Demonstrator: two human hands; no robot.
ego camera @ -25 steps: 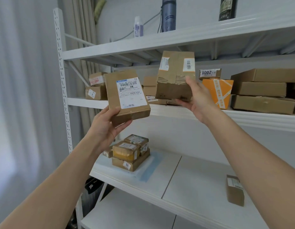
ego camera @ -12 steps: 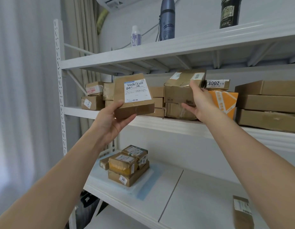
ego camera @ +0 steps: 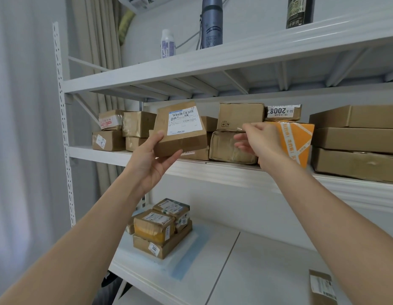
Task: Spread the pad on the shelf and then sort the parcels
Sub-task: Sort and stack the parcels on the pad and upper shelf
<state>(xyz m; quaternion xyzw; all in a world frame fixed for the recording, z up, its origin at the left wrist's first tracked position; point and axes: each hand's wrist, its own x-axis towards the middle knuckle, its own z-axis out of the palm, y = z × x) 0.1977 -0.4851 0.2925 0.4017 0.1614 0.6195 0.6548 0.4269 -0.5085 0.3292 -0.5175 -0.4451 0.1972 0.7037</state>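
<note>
– Parcels cut off or hard to see?
– Yes. At 5 o'clock, small parcel (ego camera: 322, 287) on the lower shelf (ego camera: 268, 271), half out of the picture. At 3 o'clock, flat brown boxes (ego camera: 356, 142), cut by the edge. At 1 o'clock, dark bottle (ego camera: 299, 12) up top, cap out of view, writing too small to read.
– Hands?
– Left hand (ego camera: 151, 159) just at 9 o'clock of the middle, wrapped round a labelled parcel (ego camera: 180, 130), thumb on its left edge, fingers under. Print on the white label too tiny to read. Right hand (ego camera: 259, 144) blurry, fingers loose and a bit curled, holding nothing, right by a brown box (ego camera: 239, 116) stacked on a wrinkled parcel (ego camera: 230, 148). Touching or not, hard to tell.
– Pad (ego camera: 191, 249)?
– Flat on the lower shelf at 6 o'clock, blue edge showing, partly under a pile of small parcels (ego camera: 162, 227). "300" on the bottom one.
– Other writing?
– "2008" on a thin box (ego camera: 282, 112), on top of an orange box (ego camera: 299, 139), at 2 o'clock of the right hand.
</note>
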